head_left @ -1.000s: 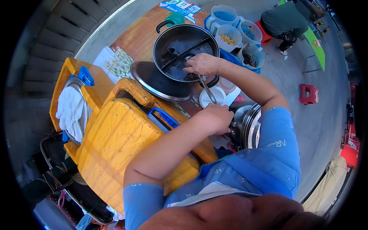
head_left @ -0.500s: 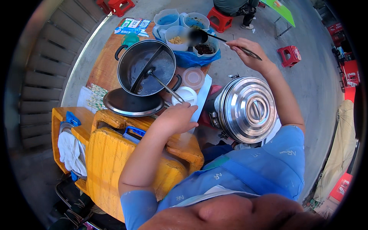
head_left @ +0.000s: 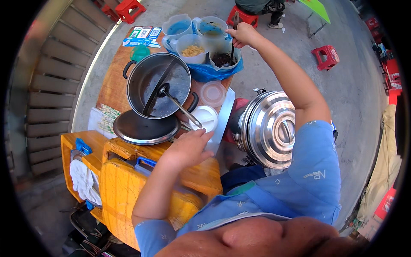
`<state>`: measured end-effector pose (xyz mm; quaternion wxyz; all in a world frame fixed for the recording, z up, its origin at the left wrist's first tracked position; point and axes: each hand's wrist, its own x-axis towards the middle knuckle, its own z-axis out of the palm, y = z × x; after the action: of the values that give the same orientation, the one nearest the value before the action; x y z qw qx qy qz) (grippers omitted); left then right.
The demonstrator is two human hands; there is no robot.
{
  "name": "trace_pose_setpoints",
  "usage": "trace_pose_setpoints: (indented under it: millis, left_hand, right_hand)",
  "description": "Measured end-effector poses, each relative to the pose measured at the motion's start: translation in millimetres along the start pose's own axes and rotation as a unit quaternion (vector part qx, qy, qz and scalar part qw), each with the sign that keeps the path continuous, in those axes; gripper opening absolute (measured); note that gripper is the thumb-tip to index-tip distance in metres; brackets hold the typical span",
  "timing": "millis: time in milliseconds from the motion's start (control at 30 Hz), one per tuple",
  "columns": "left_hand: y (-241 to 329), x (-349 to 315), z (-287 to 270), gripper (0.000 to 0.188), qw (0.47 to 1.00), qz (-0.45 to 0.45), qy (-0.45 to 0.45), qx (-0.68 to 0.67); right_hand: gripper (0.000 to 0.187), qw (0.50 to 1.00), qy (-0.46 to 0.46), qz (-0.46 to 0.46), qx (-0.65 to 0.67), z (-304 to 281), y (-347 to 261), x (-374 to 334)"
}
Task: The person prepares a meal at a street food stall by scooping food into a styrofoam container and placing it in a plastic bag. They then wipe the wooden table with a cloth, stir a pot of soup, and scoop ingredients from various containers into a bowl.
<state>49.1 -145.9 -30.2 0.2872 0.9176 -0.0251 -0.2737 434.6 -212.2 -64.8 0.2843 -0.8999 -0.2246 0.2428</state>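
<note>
My right hand [head_left: 244, 34] is closed around the upright dark handle of a ladle [head_left: 232, 52]. The ladle's bowl is hidden in a pitcher [head_left: 224, 64] of dark food at the far end of the wooden table. My left hand [head_left: 188, 147] hovers near the table's front edge, fingers loosely spread and holding nothing visible. Just beyond its fingertips is the handle end of a second ladle [head_left: 182, 107], which rests in a divided black pot [head_left: 159, 85] with wet residue inside. A white round lid [head_left: 204, 118] lies beside that handle.
Other pitchers hold yellowish chunks [head_left: 191, 50] and dark-flecked liquid [head_left: 212, 26]. A dark pot lid [head_left: 147, 127] lies before the pot. To the right stands a large lidded steel pot [head_left: 274, 128]. A yellow wooden stool [head_left: 132, 184] is close in front. Red stools [head_left: 326, 58] and a seated person are farther off.
My right hand has moved left and away from me, bringing its ladle from above the pitchers down into the dark food. My left hand has drawn slightly back from the pot ladle's handle.
</note>
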Motion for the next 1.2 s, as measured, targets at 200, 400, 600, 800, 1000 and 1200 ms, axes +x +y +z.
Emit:
trace_pose_setpoints:
  millis: [200, 400, 600, 800, 1000, 1200]
  left_hand:
    - [2.3, -0.3, -5.0, 0.057, 1.000, 0.006, -0.006, -0.012]
    - [3.6, -1.0, -7.7, 0.056, 1.000, 0.008, -0.012, -0.002]
    - [3.6, -1.0, -5.1, 0.057, 1.000, 0.010, -0.013, 0.005]
    - [4.2, 0.1, -4.4, 0.058, 1.000, 0.010, -0.014, 0.008]
    - [4.5, 0.4, -3.4, 0.058, 1.000, 0.004, -0.018, 0.004]
    - [1.7, 0.5, 0.8, 0.058, 1.000, 0.016, -0.006, 0.007]
  right_hand:
    - [0.050, 0.999, 0.022, 0.007, -0.036, 16.8, 3.8, 32.3]
    - [0.040, 0.999, 0.028, -0.004, 0.036, 24.2, 5.8, 31.0]
    - [0.031, 0.997, 0.039, -0.009, 0.069, 35.8, 3.1, 36.2]
    - [0.030, 0.937, 0.114, 0.064, 0.325, 36.0, 48.6, 32.9]
    - [0.029, 0.934, 0.137, -0.024, 0.328, 44.9, 56.3, 0.2]
    - [0.032, 0.924, 0.156, -0.072, 0.343, 43.8, 74.1, -37.7]
